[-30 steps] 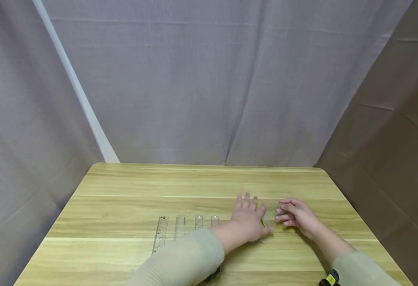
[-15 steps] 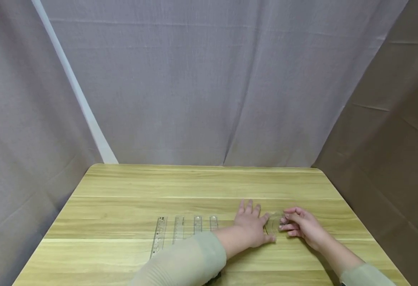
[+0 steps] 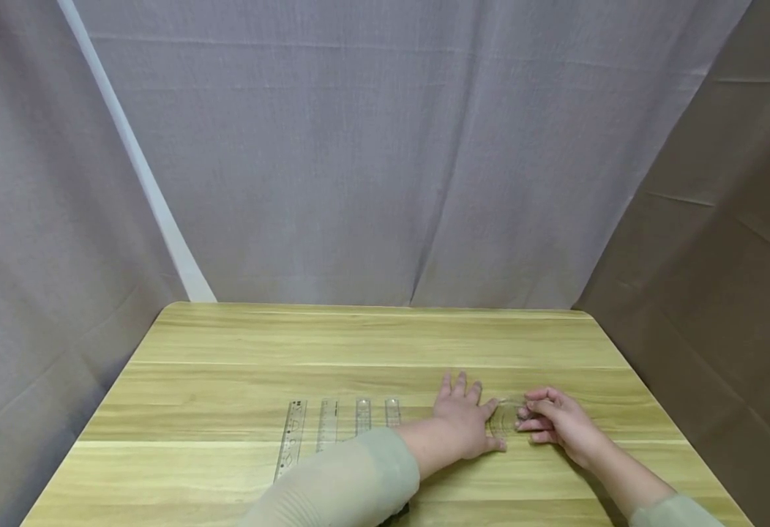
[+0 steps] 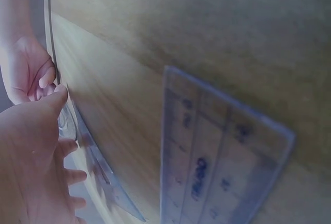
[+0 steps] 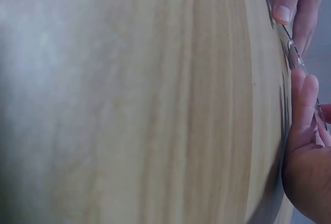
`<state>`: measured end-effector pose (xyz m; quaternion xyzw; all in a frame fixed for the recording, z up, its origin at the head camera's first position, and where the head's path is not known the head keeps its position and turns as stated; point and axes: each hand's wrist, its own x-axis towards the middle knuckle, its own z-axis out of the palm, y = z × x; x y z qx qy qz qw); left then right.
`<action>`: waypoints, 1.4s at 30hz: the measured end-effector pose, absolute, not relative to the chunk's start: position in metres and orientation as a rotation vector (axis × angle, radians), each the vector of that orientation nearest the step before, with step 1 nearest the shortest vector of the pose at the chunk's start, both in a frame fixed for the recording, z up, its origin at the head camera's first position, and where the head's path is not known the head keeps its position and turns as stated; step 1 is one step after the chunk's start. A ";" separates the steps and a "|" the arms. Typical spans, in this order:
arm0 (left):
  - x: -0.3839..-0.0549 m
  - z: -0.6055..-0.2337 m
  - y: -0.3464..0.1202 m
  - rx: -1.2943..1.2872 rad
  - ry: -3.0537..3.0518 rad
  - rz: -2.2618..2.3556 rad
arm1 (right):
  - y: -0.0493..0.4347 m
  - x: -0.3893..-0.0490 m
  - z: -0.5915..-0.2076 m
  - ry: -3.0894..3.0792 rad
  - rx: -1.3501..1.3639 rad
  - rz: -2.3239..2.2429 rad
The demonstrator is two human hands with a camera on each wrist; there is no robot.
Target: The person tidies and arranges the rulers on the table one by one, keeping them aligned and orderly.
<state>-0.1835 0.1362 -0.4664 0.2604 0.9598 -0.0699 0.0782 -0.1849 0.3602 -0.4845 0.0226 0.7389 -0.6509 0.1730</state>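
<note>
A clear plastic protractor (image 3: 506, 420) lies between my two hands, its curved lines faintly visible. My right hand (image 3: 561, 423) pinches its right edge between thumb and fingers. With fingers spread, my left hand (image 3: 462, 422) rests flat at the protractor's left side, thumb and index finger close to it. The left wrist view shows a clear triangular set square (image 4: 109, 178) by the left fingers; how much the palm covers is hidden. In the right wrist view the protractor (image 5: 296, 58) appears thin and edge-on near the left thumb.
Several clear rulers stand in a row left of the hands, among them a wide one (image 3: 290, 439) and a narrow one (image 3: 363, 416); the left sleeve (image 3: 352, 476) covers their near ends. Grey curtains (image 3: 332, 161) hang behind the wooden table (image 3: 260, 337).
My right hand has lowered the protractor and brought it toward me, down beside the left hand. The left hand has shifted slightly toward me, still spread.
</note>
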 end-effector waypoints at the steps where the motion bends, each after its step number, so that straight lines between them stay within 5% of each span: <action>1: -0.184 -0.467 0.136 0.778 2.873 -0.213 | 0.360 -0.184 -0.484 2.101 0.063 -1.840; 42: -0.182 -0.465 0.137 0.793 2.839 -0.261 | 0.376 -0.180 -0.480 2.783 -0.474 -0.935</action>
